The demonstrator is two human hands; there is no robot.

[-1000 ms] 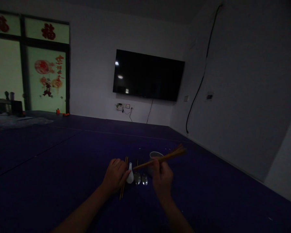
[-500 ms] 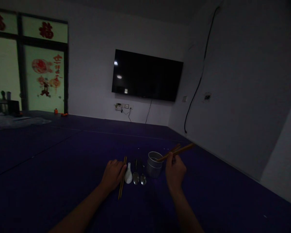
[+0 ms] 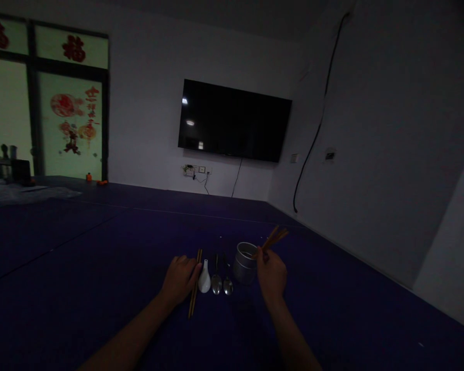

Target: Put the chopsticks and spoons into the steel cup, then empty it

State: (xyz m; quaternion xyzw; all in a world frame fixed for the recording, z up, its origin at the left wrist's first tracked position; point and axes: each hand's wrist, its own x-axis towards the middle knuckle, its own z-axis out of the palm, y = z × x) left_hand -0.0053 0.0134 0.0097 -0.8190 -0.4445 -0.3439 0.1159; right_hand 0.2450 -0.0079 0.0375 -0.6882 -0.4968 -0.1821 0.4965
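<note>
Right hand (image 3: 271,272) has shifted nearer the grey cup (image 3: 244,272), its grip pinching bunched chopsticks (image 3: 274,238).

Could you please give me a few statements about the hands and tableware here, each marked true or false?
1. The right hand holds several thin brown wooden chopsticks beside a cylindrical grey metal cup. True.
2. The cup lies on its side. False: it stands upright on the dark purple surface.
3. A glossy white spoon lies between a lying pair of brown chopsticks and the two shiny metal spoons. True.
4. The left hand is inside the cup. False: it rests at the lying pair.
5. A flat black television hangs on the wall. True.
</note>
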